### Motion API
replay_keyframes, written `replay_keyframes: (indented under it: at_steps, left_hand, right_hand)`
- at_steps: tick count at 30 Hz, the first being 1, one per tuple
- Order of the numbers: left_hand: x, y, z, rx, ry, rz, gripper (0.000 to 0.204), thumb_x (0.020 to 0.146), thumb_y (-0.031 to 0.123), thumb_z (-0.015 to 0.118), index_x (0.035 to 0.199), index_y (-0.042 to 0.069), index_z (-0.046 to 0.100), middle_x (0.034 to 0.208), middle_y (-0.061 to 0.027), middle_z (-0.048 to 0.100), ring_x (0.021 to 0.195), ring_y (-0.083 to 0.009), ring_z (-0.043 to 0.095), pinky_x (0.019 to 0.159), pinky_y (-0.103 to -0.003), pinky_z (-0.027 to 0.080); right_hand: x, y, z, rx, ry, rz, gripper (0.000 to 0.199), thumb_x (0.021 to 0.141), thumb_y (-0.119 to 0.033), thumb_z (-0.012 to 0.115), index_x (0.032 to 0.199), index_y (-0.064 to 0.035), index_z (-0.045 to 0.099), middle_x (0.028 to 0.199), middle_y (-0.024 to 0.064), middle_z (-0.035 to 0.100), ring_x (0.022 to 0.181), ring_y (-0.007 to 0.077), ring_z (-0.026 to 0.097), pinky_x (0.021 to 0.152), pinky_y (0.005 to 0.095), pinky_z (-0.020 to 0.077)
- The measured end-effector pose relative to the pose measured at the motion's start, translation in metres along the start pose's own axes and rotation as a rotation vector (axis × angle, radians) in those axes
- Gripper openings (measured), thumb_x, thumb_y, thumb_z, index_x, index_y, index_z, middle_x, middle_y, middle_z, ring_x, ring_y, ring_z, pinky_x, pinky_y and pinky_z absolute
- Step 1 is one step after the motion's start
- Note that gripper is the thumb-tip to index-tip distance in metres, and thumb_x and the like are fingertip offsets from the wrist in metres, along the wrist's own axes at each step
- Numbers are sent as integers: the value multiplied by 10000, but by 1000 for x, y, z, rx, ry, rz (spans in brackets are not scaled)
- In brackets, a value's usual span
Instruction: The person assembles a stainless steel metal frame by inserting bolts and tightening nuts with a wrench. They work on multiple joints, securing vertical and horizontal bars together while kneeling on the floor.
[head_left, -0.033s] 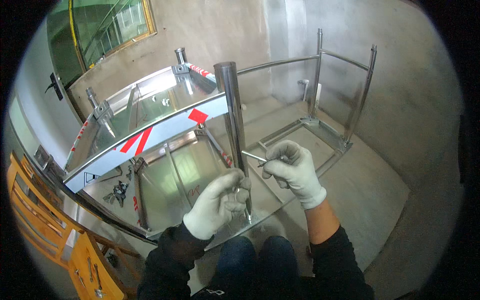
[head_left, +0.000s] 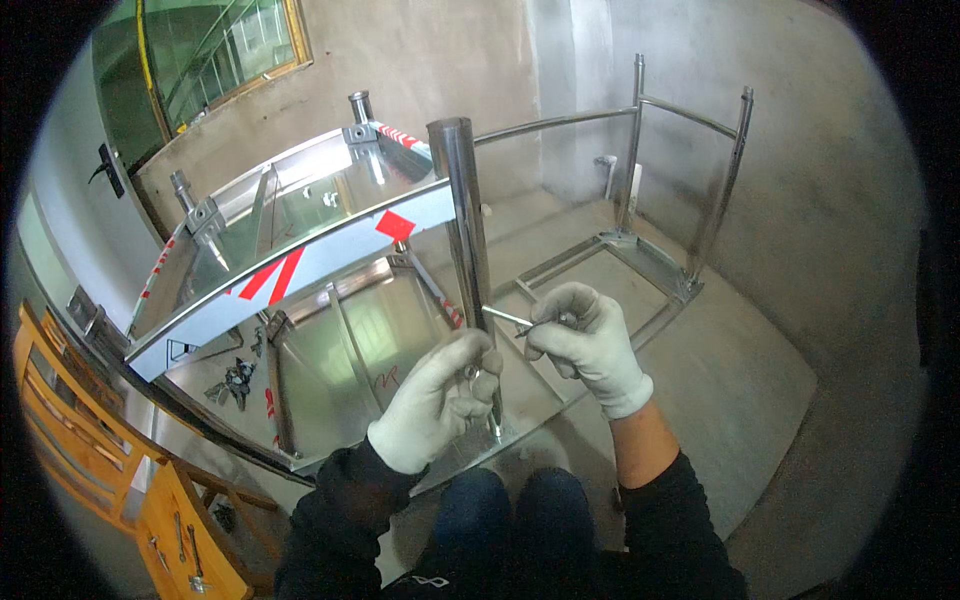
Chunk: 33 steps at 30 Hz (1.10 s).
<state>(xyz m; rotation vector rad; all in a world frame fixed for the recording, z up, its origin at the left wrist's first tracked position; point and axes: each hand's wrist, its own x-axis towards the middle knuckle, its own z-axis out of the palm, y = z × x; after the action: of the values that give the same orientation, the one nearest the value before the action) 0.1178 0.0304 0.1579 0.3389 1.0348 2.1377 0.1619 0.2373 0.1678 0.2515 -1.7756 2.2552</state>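
Note:
My right hand (head_left: 590, 345), in a white glove with grey fingers, is closed on a thin bright metal rod (head_left: 506, 317) whose free end points left toward the upright steel post (head_left: 466, 215). At the post's near side my left hand (head_left: 430, 400), gloved the same way, has its fingers curled round a small shiny metal piece (head_left: 471, 372). Too little of that piece shows to name it. The post joins a stainless steel frame with a rail (head_left: 340, 255) that bears white film and red marks.
A steel shelf panel (head_left: 345, 340) lies low inside the frame. Behind it to the right stands a second tubular frame (head_left: 635, 150). At lower left, a wooden chair (head_left: 160, 540) carries several wrenches (head_left: 190, 545). Crumpled dark scraps (head_left: 235, 382) lie on the left.
My left fingers have shifted slightly upward, and more of the small shiny piece shows between them. The right hand and the rod are nearly still.

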Motion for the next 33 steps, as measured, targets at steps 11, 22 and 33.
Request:
replay_keyframes:
  at_steps: [11, 22, 33]
  left_hand:
    - [-7, -15, 11, 220, 175, 138, 261, 964, 283, 594, 1109, 68, 572, 819, 33, 566, 561, -8, 467, 456, -130, 381]
    - [-15, -12, 15, 312, 151, 300, 279, 954, 275, 613, 1094, 34, 600, 789, 17, 582, 566, -4, 475, 485, -124, 387]
    - [-14, -6, 33, 700, 189, 262, 235, 897, 108, 648, 1104, 3, 614, 980, -43, 650, 820, -78, 598, 703, -220, 487]
  right_hand:
    - [-33, 21, 27, -190, 38, -162, 532, 759, -44, 764, 1232, 3, 524, 1007, 66, 648, 920, 123, 619, 814, 266, 506]
    - [-37, 25, 35, -49, 66, -59, 242, 835, -70, 712, 1039, 23, 621, 950, 71, 670, 879, 116, 617, 797, 264, 503]
    - [-29, 34, 19, 114, 42, -70, 165, 821, -49, 733, 957, -8, 650, 842, 36, 671, 778, 89, 620, 707, 239, 507]
